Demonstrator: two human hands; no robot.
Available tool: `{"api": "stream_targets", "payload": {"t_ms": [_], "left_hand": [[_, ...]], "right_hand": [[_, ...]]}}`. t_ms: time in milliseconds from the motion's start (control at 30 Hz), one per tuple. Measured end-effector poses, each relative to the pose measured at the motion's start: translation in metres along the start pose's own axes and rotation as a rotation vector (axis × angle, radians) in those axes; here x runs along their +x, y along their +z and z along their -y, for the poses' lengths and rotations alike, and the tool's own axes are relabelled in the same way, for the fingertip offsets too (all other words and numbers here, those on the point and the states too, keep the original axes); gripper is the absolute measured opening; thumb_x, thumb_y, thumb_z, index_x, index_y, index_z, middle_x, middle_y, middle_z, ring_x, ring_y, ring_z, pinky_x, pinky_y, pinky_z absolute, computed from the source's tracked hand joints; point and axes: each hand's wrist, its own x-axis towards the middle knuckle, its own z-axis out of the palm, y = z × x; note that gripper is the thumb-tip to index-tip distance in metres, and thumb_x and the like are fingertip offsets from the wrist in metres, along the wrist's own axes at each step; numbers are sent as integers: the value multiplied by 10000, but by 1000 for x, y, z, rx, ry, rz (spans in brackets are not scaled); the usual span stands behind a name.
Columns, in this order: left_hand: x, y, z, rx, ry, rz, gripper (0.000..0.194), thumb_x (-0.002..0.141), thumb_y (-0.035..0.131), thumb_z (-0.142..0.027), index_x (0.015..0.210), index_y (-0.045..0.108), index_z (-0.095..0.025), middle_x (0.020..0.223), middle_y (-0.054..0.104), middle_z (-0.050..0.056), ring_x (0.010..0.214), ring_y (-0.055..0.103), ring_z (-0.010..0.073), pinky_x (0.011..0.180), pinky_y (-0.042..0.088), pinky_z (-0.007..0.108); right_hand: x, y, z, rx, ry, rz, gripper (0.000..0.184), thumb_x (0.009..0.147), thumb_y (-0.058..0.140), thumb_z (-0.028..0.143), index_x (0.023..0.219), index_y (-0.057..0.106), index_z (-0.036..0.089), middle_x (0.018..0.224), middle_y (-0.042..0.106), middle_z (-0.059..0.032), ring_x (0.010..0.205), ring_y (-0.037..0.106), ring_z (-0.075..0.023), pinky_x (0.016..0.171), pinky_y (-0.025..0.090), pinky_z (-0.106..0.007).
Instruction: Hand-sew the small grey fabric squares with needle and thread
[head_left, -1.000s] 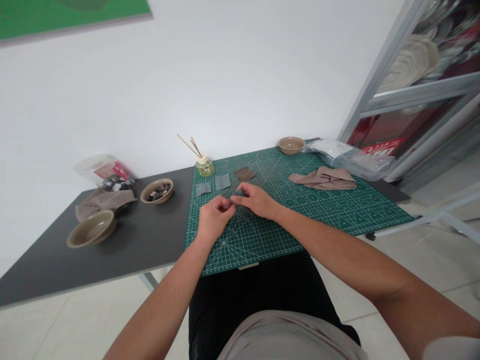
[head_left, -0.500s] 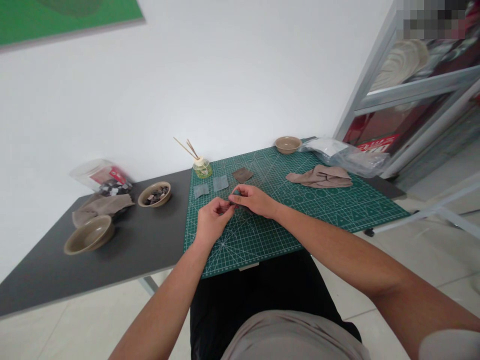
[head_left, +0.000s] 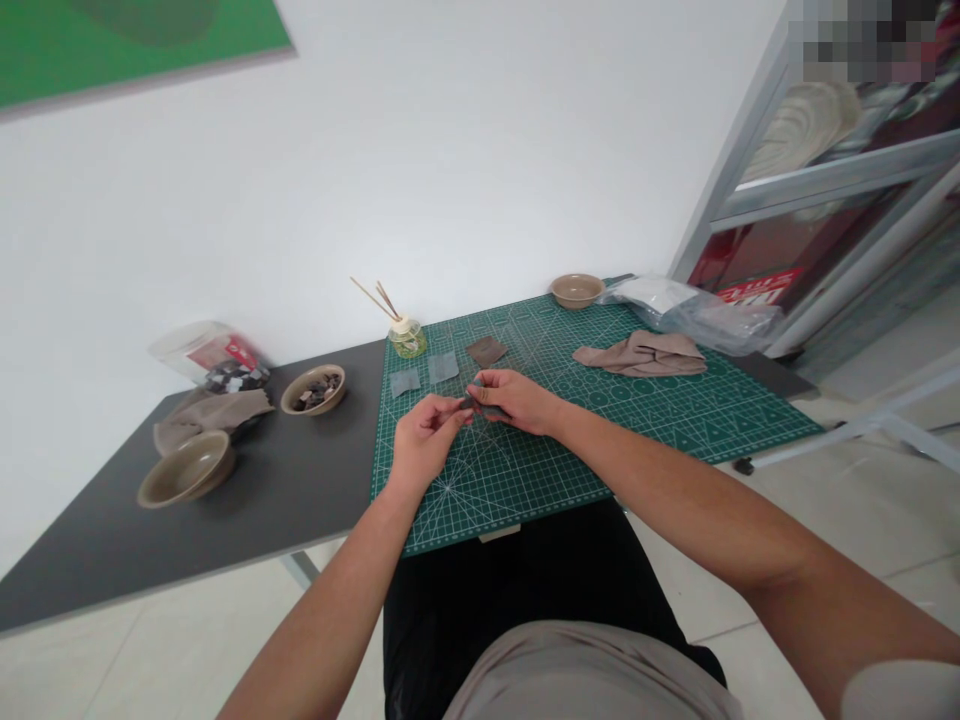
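Here, a small dark piece sits mid-frame, pinched in the closed fingertips of the left hand and right hand; just above, two grey-blue patches and a brown patch lie on the green mat.

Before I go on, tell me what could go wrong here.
The grey piece between the left hand and right hand looks pinched by fingertips alone, so it might slip. The bottle stands close behind the blue squares; a careless reach could tip it. Nothing weighs the squares down; a brush might shift them.
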Motion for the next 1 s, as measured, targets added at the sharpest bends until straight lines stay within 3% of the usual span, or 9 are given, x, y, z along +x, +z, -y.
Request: {"api": "stream_targets", "payload": {"t_ms": [100,267,367,433,533,733,1000], "left_hand": [[1,1,0,-51,-6,-29,205,754,714,-381,835,649,-204,792,709,26,660,653,148,654,530,291],[6,4,-2,-180,-3,-87,251,718,708,-370,775,536,-197,995,698,66,763,659,149,665,546,288],[9,3,-1,-126,-40,-122,228,722,704,-345,775,535,-202,799,642,3,654,613,124,605,509,255],[10,2,0,-38,-40,-139,181,750,688,-334,800,573,-204,666,546,-44,576,552,106,573,465,236],[11,1,2,36,-23,-142,143,787,661,-336,823,612,-206,644,497,-53,577,523,103,592,451,233],[10,2,3,90,-70,-42,180,796,654,-340,914,679,-207,659,567,-37,612,563,125,592,438,240],[9,1,3,166,-23,-21,229,794,647,-346,947,724,-194,708,656,-11,640,585,134,623,458,245]], "right_hand": [[2,0,-2,4,-19,-66,445,681,778,555,745,531,190,579,511,74,471,400,-66,434,275,-215],[2,2,4,132,-69,-206,367,671,790,440,793,544,197,706,602,49,591,539,-93,563,447,-233],[1,2,7,158,-66,-254,308,696,750,368,832,520,213,724,619,44,600,598,-117,564,489,-254],[0,1,9,154,-65,-238,295,710,729,340,863,507,220,734,622,41,607,635,-136,551,510,-269],[-2,2,9,135,-86,-198,309,703,742,312,880,507,219,763,618,42,622,660,-148,546,535,-282],[-8,10,13,-7,-85,-130,245,742,731,307,870,550,201,719,636,24,614,636,-139,549,532,-270],[-7,11,11,-115,-77,-143,174,785,679,260,867,541,193,668,649,20,567,619,-131,546,528,-265]]}}
